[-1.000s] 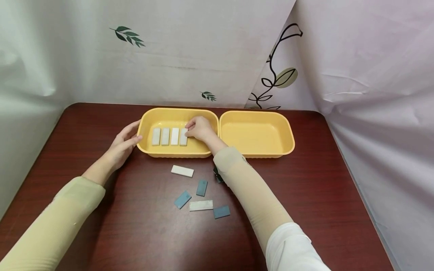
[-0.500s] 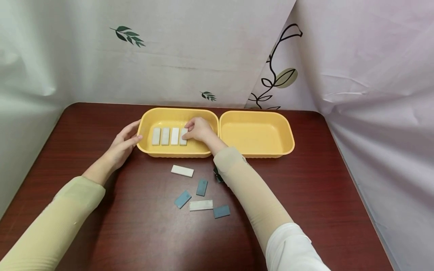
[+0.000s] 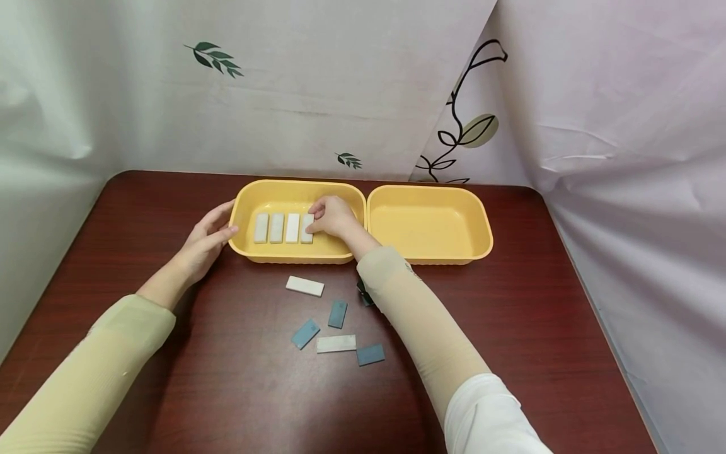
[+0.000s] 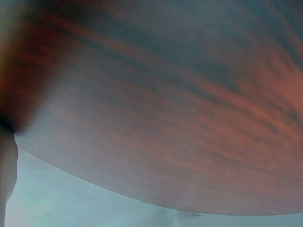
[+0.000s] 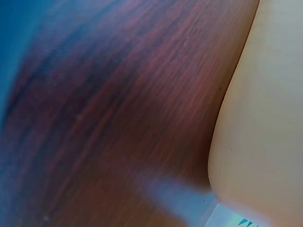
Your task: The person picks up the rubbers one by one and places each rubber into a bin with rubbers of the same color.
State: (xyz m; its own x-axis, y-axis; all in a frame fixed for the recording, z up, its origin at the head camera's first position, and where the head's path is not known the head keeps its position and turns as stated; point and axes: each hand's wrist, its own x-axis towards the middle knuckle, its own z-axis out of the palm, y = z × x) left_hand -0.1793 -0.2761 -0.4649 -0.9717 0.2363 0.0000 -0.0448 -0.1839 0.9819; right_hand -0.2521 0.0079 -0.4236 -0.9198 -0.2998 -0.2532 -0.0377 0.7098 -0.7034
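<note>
In the head view my left hand (image 3: 205, 243) holds the left end of a yellow tray (image 3: 272, 258), thumb on the rim and fingers along the outside. Inside this tray several flat rectangular blocks stand in a row, side by side. Two greyish ones are at the left, then a white block (image 3: 292, 228). At the row's right end my right hand (image 3: 334, 216) pinches a pale grey block (image 3: 307, 237) between thumb and fingers. The wrist views show mostly dark red tabletop (image 4: 156, 118), with a beige surface (image 5: 260, 118) filling the right side of the right wrist view.
A second yellow tray (image 3: 430, 260) abuts the first on its right. In front lie a white block (image 3: 305, 286), a greyish-white block (image 3: 336, 343) and several blue-grey blocks (image 3: 371, 355). A small dark object (image 3: 365, 294) is partly under the right sleeve. Pale curtains surround the table.
My right thumb has shifted slightly up along the pale grey block. The left hand, the trays and the loose blocks stay where they were.
</note>
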